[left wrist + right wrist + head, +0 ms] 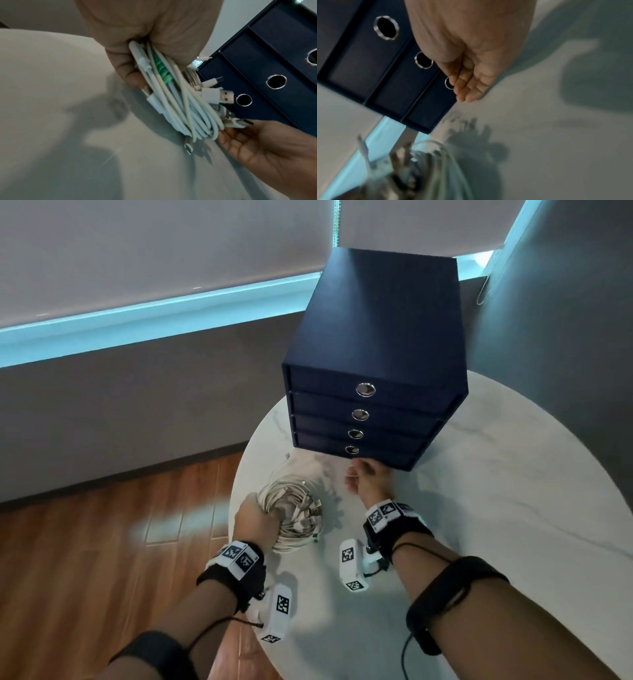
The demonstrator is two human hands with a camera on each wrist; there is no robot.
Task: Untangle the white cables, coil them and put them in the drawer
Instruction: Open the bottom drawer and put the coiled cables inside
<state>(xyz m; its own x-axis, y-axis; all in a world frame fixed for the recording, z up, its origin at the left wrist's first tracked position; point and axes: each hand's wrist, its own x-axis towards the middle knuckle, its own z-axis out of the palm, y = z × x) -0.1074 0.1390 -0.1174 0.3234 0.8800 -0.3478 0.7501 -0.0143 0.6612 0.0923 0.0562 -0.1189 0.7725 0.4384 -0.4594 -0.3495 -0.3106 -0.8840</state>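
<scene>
My left hand (255, 520) grips a coiled bundle of white cables (294, 510) just above the round marble table (479, 508). In the left wrist view the cables (173, 102) hang from the left hand (147, 44), with several USB plugs (221, 96) sticking out and one cable wearing a green spiral sleeve. My right hand (364, 477) is empty, fingers relaxed, right in front of the bottom drawer (352, 451) of the dark blue drawer box (376, 337). In the right wrist view the fingers (467, 86) reach next to the lowest ring pull (449, 83). All drawers appear closed.
The drawer box stands at the table's far side, with ring pulls (365, 389) on each of its several drawers. A loose cable end (287, 456) lies on the table left of the box. Wooden floor (102, 542) lies beyond the table's left edge; bare tabletop to the right.
</scene>
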